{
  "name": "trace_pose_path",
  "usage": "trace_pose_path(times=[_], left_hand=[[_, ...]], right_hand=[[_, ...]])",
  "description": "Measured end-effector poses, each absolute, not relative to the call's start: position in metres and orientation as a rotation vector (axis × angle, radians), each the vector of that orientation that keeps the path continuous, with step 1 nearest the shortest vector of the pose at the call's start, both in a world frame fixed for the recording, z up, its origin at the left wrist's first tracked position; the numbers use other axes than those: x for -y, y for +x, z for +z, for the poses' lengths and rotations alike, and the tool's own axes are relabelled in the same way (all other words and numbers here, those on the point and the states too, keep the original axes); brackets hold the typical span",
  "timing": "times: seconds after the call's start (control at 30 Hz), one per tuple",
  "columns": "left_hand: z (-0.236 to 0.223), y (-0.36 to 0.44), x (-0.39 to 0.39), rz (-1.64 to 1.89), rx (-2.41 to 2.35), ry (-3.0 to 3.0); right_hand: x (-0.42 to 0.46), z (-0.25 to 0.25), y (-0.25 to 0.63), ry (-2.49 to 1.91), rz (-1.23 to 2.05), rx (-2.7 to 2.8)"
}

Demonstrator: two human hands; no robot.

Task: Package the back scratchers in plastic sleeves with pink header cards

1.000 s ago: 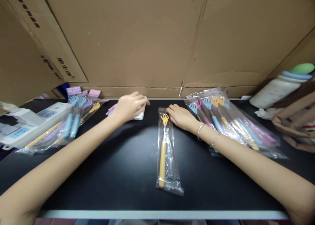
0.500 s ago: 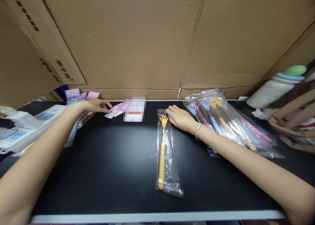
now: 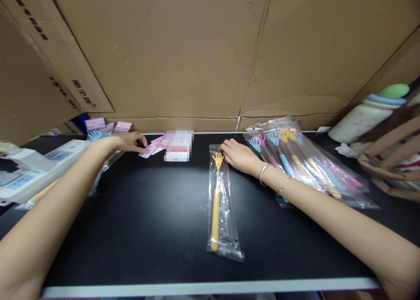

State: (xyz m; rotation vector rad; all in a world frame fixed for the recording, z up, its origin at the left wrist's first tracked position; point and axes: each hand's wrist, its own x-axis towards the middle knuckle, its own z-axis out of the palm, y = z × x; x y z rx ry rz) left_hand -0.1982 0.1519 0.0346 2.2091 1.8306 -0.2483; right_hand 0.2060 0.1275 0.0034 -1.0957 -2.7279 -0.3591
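A yellow back scratcher with a hand-shaped head lies in a clear plastic bag in the middle of the black table. My right hand rests at the bag's top right edge, fingers bent over it and gripping the plastic. To the left, my left hand reaches to a fanned pile of pink and purple printed cards. A fingertip touches the nearest card, while the thumb and fingers stay apart. Beside the cards sits a blurred-out white stack.
Several bagged back scratchers lie right of my right hand. More bagged ones with cards are behind my left forearm, near a white power strip. A bottle and brown bag stand right; cardboard walls the back.
My left hand has shifted slightly, its fingers spreading wider at the edge of the cards. The right hand and the bagged back scratcher have stayed put.
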Motion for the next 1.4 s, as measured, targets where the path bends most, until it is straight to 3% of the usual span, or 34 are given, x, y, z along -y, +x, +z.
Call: trace_pose_path(times=[0.57,0.8,1.1,1.4], left_hand=[[0.036,-0.195,-0.150,-0.185,-1.858,2.129],[0.055,-0.190,-0.132,0.063,-1.840,2.172],[0.088,-0.146,-0.112,0.684,-1.752,2.158],[0.055,-0.062,-0.106,0.829,-1.491,2.458]], right_hand=[[-0.129,0.002,0.206,-1.100,-0.384,2.732],[-0.128,0.003,0.206,-1.100,-0.403,2.744],[-0.126,0.003,0.206,-1.105,-0.426,2.736],[-0.130,0.001,0.207,-1.128,-0.289,2.686]])
